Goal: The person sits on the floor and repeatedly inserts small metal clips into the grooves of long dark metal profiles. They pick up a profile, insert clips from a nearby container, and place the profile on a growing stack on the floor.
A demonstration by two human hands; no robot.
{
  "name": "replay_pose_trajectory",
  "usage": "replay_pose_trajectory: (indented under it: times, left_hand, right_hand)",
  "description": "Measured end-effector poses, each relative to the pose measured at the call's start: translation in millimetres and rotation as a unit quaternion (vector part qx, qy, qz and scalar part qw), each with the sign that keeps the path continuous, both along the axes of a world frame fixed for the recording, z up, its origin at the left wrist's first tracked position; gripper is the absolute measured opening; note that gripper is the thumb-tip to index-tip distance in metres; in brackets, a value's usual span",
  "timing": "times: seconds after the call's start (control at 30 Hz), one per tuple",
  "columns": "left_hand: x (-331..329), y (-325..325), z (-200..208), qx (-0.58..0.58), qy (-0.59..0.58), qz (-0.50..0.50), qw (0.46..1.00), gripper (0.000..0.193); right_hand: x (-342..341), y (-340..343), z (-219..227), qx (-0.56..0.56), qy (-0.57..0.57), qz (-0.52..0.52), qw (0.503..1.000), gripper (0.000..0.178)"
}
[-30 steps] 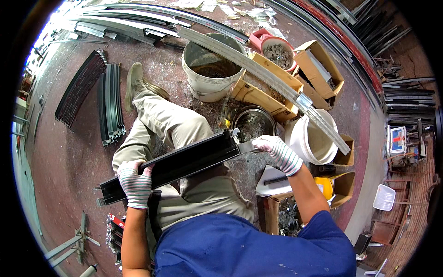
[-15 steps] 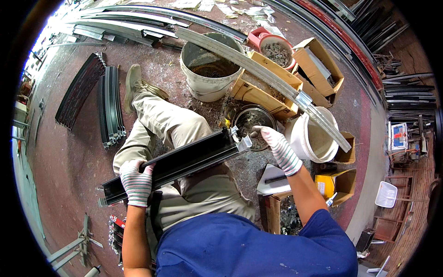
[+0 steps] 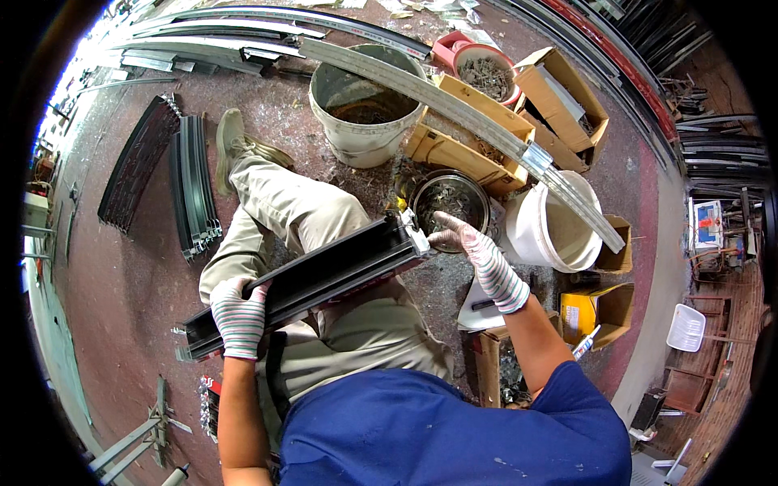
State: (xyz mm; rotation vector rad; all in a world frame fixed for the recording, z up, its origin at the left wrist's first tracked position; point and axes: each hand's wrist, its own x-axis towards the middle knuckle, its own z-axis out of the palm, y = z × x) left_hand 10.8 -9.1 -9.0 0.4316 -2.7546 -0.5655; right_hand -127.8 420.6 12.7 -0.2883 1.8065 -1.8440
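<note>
A long black metal profile (image 3: 324, 275) lies across my lap, slanting from lower left to upper right. My left hand (image 3: 240, 314), in a striped work glove, grips its lower left part. My right hand (image 3: 466, 243), gloved the same way, is at the profile's upper right end, fingers pinched against a small silvery metal fitting (image 3: 416, 235) on that end. Just behind that hand stands a round metal bowl (image 3: 450, 197) full of small metal pieces.
A grey bucket (image 3: 361, 101), a white bucket (image 3: 547, 227), cardboard boxes (image 3: 462, 130) of hardware and a red tub (image 3: 478, 61) stand ahead. A long pale metal rail (image 3: 454, 113) runs over them. Black profiles (image 3: 190, 190) are stacked on the red floor at left. A yellow box (image 3: 585, 312) sits right.
My right hand has slid up from beside the profile to its upper right end and closed its fingers on the small fitting. The left hand and profile have barely moved.
</note>
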Motion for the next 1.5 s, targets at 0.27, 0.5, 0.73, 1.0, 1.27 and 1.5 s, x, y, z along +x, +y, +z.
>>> replay_pose_trajectory:
  times: [0.27,0.5,0.73,1.0,1.27,1.5]
  left_hand:
    - [1,-5,-7,0.028,-0.02,0.011,0.999,0.029]
    - [-7,-1,-1,0.056,-0.029,0.01,0.998,0.026]
    - [-3,-1,-2,0.054,-0.023,0.011,0.998,0.021]
    - [-10,4,4,0.03,-0.019,-0.001,0.999,0.025]
    - [-8,-5,-6,0.052,-0.031,0.008,0.998,0.028]
    - [-10,-1,0,0.029,-0.022,-0.003,0.999,0.029]
  right_hand:
    - [-81,65,-122,0.293,0.07,-0.183,0.936,0.04]
    - [-86,92,-272,0.593,0.075,-0.011,0.802,0.041]
    - [-83,21,-284,0.678,-0.024,0.0,0.735,0.055]
    - [-103,80,-327,0.593,-0.018,0.009,0.805,0.045]
    - [-99,65,-302,0.583,-0.025,-0.018,0.812,0.054]
    - [-95,43,-324,0.626,-0.065,-0.037,0.776,0.05]
